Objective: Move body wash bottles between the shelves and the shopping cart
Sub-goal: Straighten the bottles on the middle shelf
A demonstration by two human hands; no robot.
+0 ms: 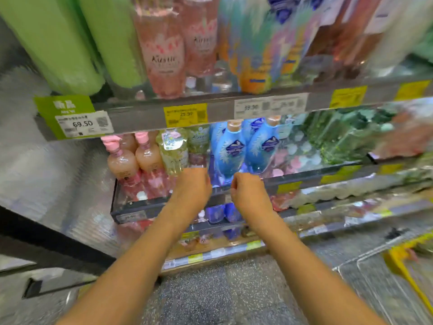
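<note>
Both my hands reach to the front edge of the middle shelf [304, 175]. My left hand [193, 184] has its fingers curled, just below a clear green-tinted bottle [174, 152] and a second clear bottle [199, 146]; I see nothing in it. Also curled and empty, my right hand [247, 191] sits under two blue body wash bottles [230, 148] [262, 146]. Peach pump bottles [123, 161] stand at the shelf's left end. The view is blurred.
The upper shelf [222, 109] carries green [54, 43], pink [161, 50] and orange [253, 73] bottles and price tags. Lower shelves [210, 224] hold more bottles. A shopping cart [365, 258] with a yellow part stands at the lower right on the speckled floor [222, 289].
</note>
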